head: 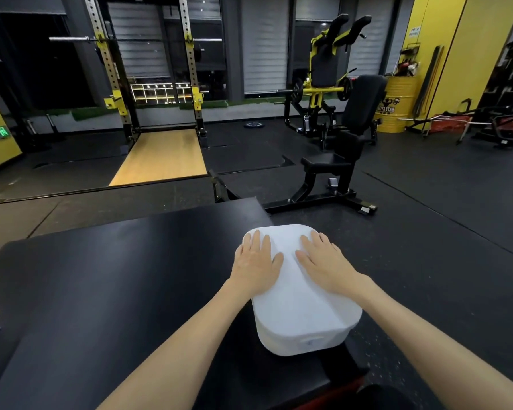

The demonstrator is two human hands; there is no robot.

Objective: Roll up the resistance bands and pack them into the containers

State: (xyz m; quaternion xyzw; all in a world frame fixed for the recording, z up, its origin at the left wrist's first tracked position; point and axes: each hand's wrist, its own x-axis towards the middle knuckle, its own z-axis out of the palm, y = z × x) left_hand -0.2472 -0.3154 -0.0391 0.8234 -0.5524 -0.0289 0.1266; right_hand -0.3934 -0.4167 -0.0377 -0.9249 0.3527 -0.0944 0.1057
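My left hand (256,263) and right hand (326,263) lie flat, fingers straight and spread, pressing down on the lid of the white box (305,315). The box sits closed near the right edge of the black table (116,276), and I grip nothing.

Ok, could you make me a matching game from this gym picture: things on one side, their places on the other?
Things:
1 white plastic container
2 left hand
3 yellow metal drum
4 pale wooden platform

Places:
A on the floor inside the steel squat rack
B far right, by the yellow wall
C on the black table
D flat on the container's top

Pairs: 1-C, 2-D, 3-B, 4-A.
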